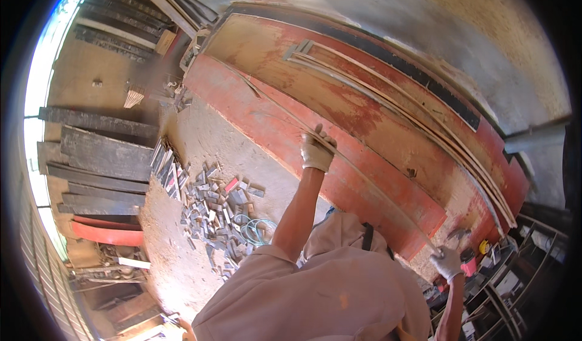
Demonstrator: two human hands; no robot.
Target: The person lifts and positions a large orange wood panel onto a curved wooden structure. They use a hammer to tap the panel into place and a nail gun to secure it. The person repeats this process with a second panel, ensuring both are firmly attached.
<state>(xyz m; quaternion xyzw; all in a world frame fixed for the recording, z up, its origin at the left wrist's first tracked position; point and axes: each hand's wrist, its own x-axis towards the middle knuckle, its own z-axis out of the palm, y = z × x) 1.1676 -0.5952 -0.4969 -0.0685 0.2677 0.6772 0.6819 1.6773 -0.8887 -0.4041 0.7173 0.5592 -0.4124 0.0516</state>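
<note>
A long thin wooden strip [379, 188] slants across a red-painted board [391, 200] on the workbench. My left hand [319, 152], in a pale work glove with the fingertips bare, is closed around the strip near its middle. At the lower right, my right hand [447, 262], also gloved, grips the strip's near end beyond the board's edge. Past my left hand the strip runs on toward the board's far left end, where a short dark sliver [252, 87] lies beside it.
Several long strips [409, 113] lie along the worn bench top [327, 84] near the wall. Small block offcuts [223, 209] and a loop of light-blue cord [259, 230] cover part of the floor. Dark boards [107, 152] lean at left. Cluttered shelving [509, 282] stands at lower right.
</note>
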